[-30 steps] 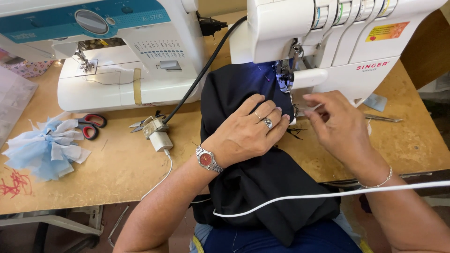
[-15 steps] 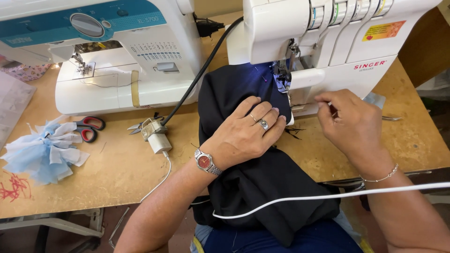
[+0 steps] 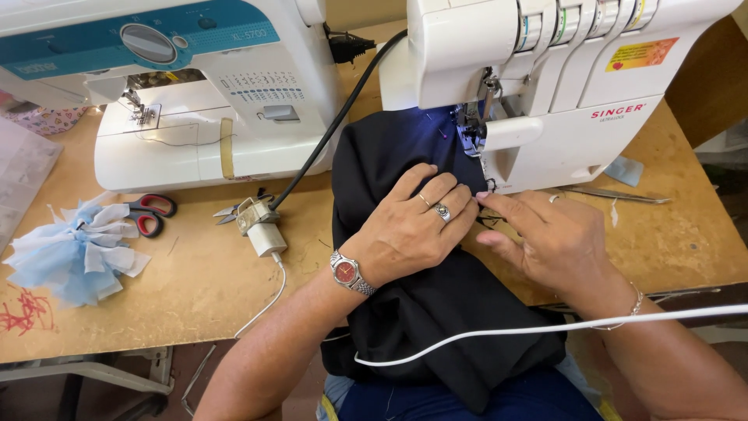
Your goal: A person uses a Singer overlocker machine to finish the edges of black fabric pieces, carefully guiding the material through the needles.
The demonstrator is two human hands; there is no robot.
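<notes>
A dark navy fabric (image 3: 405,156) lies across the table edge and under the presser foot of a white overlock machine (image 3: 545,86). My left hand (image 3: 413,222), with rings and a red-faced wristwatch, presses flat on the fabric just in front of the foot. My right hand (image 3: 545,238) rests at the fabric's right edge beside the machine, fingertips touching the cloth near the needle area. A white cable (image 3: 545,331) crosses over the fabric and my right forearm.
A second white and teal sewing machine (image 3: 179,93) stands at the left. Red-handled scissors (image 3: 152,214), a white charger plug (image 3: 265,238), small snips and a pile of light blue fabric strips (image 3: 74,253) lie on the wooden table (image 3: 195,288). Tweezers (image 3: 615,195) lie at the right.
My right hand has moved left and closer to the presser foot, fingertips now on the fabric edge. My left hand stays pressed on the cloth.
</notes>
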